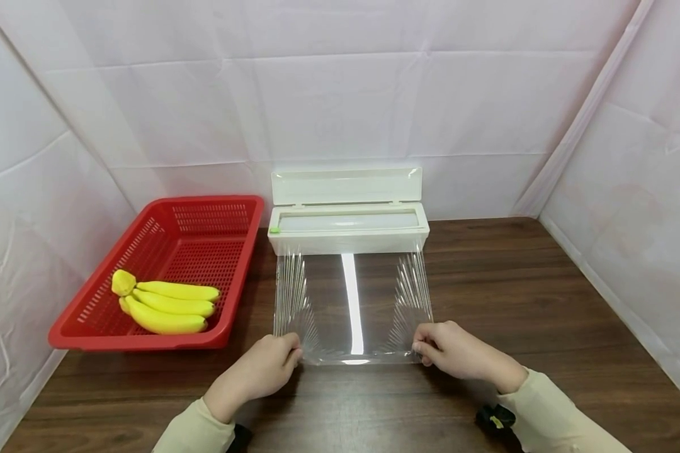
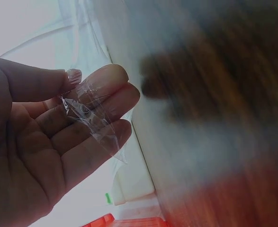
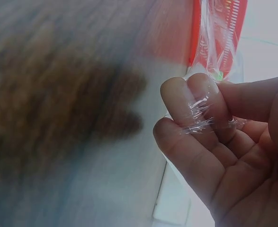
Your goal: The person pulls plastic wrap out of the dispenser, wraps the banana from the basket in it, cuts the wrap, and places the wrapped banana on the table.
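A sheet of clear plastic wrap point(image 1: 328, 296) stretches from a white wrap dispenser point(image 1: 351, 240) toward me, low over the brown table. My left hand point(image 1: 269, 368) pinches its near left corner; in the left wrist view a crumpled bit of wrap lies across the fingers point(image 2: 101, 106) beneath the thumb. The near right corner is pinched by my right hand point(image 1: 459, 352), and the right wrist view shows wrap edge creased over those fingers point(image 3: 195, 113). Pleats run along both sides of the sheet. The dispenser's lid point(image 1: 345, 187) stands raised, with the roll showing inside.
To the left, a red plastic basket point(image 1: 240, 270) holds a bunch of yellow bananas point(image 1: 172, 306). A small green piece point(image 1: 274, 231) sits at the dispenser's left end. White cloth walls point(image 1: 328, 107) enclose the back and sides of the wooden table point(image 1: 504, 283).
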{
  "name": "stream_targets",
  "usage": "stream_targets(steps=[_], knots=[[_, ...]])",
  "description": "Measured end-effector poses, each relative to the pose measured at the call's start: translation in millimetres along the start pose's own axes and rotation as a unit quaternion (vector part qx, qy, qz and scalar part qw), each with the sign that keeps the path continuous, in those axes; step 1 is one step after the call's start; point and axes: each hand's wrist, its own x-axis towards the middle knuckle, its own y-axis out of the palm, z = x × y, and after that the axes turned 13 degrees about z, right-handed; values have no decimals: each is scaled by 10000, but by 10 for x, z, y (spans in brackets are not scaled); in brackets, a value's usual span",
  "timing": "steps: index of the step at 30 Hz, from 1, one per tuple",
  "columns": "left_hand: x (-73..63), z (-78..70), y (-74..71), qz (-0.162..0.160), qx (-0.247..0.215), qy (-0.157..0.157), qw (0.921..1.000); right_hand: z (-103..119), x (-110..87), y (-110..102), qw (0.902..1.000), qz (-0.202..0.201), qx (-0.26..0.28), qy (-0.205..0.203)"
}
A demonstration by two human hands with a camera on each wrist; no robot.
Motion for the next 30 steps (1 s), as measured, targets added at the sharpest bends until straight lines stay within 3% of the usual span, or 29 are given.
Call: stream_targets(steps=[13,19,24,30], knots=[[-32,-9,-3,141,-71,45,9999,-4,-23,52,9998,-79,-141,-89],[-5,-46,-31,145,170,48,9997,4,-20,18,9994,-168,-262,-128],[3,-68,-27,157,462,129,9987,11,-21,34,9971,-300,-630,-298],[-2,-77,-14,453,482,191,9976,-3,-58,108,9891,-547,-1227,-608]])
